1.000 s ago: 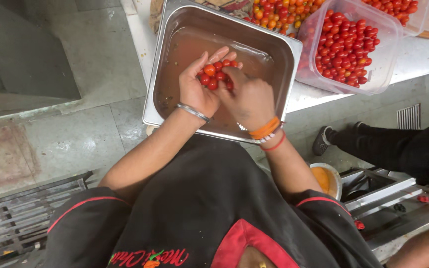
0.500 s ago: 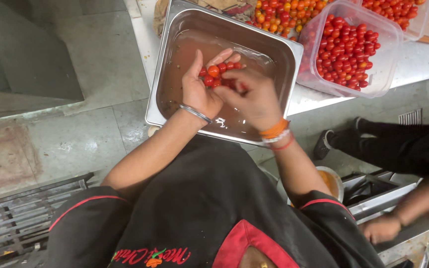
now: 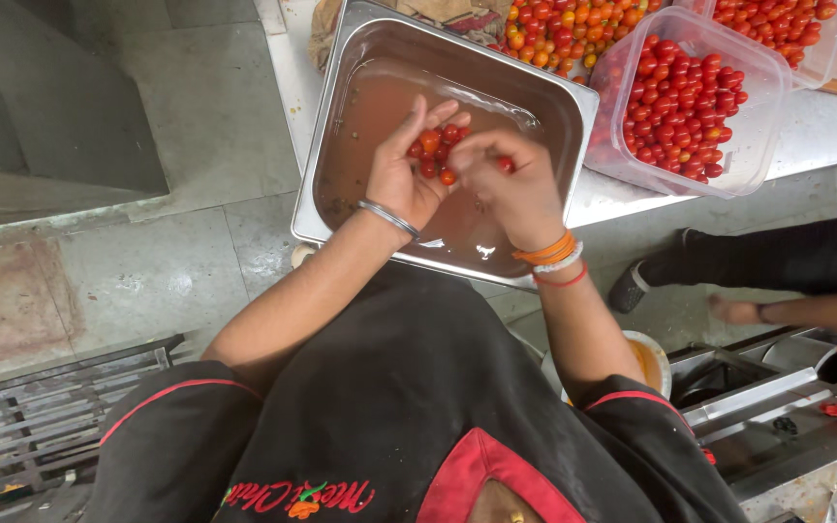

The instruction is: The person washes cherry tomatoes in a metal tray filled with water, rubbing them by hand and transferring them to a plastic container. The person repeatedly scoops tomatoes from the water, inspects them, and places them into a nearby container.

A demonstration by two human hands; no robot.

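We start at our fingers: our left hand (image 3: 401,172) is cupped, fingers curled up and a little spread, and it holds a small heap of little red and orange tomatoes (image 3: 435,151) in the palm. Our right hand (image 3: 511,184) is right beside it, touching the heap, and its fingertips pinch one red tomato (image 3: 505,164) at the right edge of the pile. So the tomatoes lie between both hands, a bit more on the left one, and the pile is round with no long side. Both hands hang over a big metal pan (image 3: 341,87) with cloudy reddish water in it. The pan sits on a steel counter (image 3: 806,126). To the right of the pan, near our right hand, stands a clear tub of red tomatoes (image 3: 690,97). Past the pan's far edge lies a heap of orange and red tomatoes (image 3: 564,29). Nothing stands between our hands and the tub but the pan's rim. Another person's arm (image 3: 806,315) reaches in low on the right, well apart from us.
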